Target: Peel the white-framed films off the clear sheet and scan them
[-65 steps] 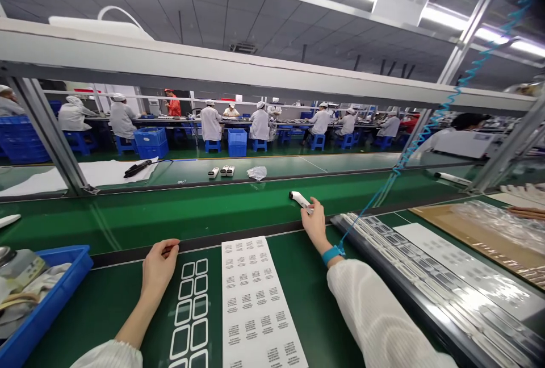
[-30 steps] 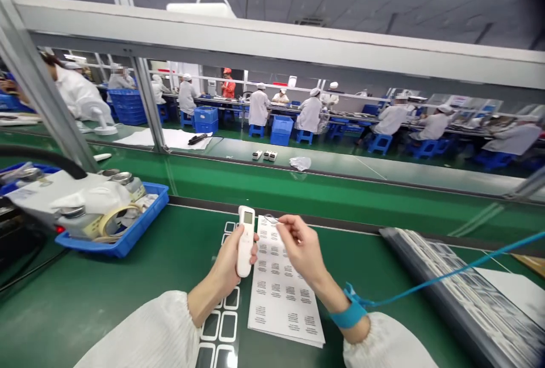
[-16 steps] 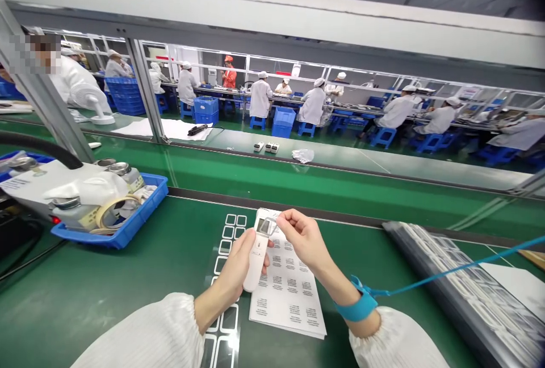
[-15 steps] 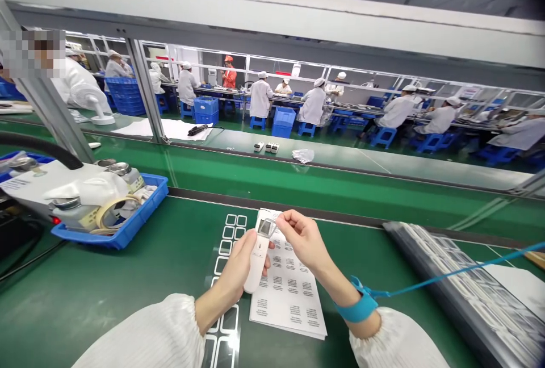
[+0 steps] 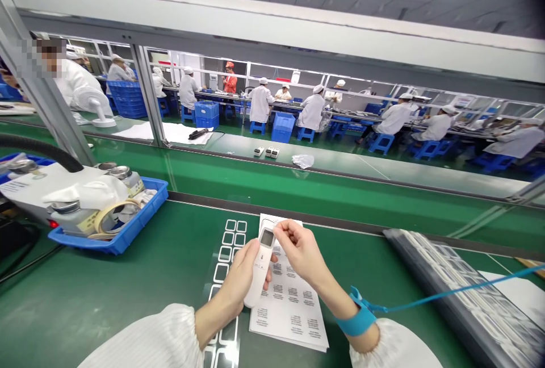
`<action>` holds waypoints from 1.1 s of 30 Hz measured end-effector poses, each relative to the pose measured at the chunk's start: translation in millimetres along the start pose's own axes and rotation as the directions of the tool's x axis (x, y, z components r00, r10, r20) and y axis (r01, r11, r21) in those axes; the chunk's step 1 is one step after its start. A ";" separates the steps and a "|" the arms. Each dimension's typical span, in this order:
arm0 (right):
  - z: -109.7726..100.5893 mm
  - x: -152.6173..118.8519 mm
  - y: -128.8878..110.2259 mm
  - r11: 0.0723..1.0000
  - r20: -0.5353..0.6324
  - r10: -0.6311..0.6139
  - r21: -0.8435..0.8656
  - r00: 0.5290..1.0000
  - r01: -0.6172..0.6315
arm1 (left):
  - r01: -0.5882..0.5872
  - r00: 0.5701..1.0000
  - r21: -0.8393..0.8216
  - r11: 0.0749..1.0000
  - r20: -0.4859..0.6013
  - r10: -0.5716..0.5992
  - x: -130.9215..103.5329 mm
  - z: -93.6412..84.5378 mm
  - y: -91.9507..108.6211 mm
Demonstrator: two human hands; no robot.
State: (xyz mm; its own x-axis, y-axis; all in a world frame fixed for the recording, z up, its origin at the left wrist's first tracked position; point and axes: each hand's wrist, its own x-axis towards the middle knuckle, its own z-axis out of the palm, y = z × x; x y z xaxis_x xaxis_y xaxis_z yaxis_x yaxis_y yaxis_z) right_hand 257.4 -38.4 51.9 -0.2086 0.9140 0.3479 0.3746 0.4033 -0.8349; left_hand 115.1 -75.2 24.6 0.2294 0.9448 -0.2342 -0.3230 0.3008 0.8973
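A white handheld thermometer (image 5: 256,277) with a small grey screen (image 5: 267,237) stands tilted in my left hand (image 5: 238,274), whose fingers wrap round its body. The thumb lies along its front edge. At the screen's upper right edge my right hand (image 5: 300,246) pinches a small clear screen cover, mostly hidden by the fingertips. Beneath both hands lie white sheets (image 5: 289,325) printed with small blocks of text. Left of them is a clear strip (image 5: 227,254) of white-outlined rounded frames. A blue wrist strap (image 5: 357,320) circles my right wrist.
At the left, a blue tray (image 5: 128,237) holds jars and a tape roll. A long stack of framed pieces (image 5: 464,294) lies at the right. The strap's blue cord (image 5: 451,288) crosses above it. Beyond the bench, people in white sit along a line.
The clear cover, tilted away from the screen before, now lies close against it. My right fingertips have moved slightly left, to the screen's edge. The view has tipped up a little.
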 end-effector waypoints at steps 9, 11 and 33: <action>9.4 -11.0 13.4 0.877 -0.034 -0.383 -0.329 0.923 0.352 | -0.017 0.999 0.050 0.999 -0.030 0.019 -0.7 -1.2 -1.8; 11.4 -11.1 14.0 0.914 -0.069 -0.341 -0.256 0.937 0.314 | -0.034 0.999 0.066 0.997 -0.022 0.036 -1.5 -0.6 -1.0; -33.9 -69.8 13.2 0.985 0.042 0.163 0.049 0.986 -0.165 | -0.087 0.991 0.144 0.986 0.110 0.071 -8.5 9.9 -2.3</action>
State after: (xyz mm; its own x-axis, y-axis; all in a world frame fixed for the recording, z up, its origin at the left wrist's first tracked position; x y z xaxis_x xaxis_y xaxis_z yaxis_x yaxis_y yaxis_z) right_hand 307.6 -95.5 31.0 -0.1824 0.9649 0.1888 0.3592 0.2442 -0.9007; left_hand 122.9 -85.2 28.3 0.3049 0.9439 -0.1270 -0.2065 0.1957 0.9587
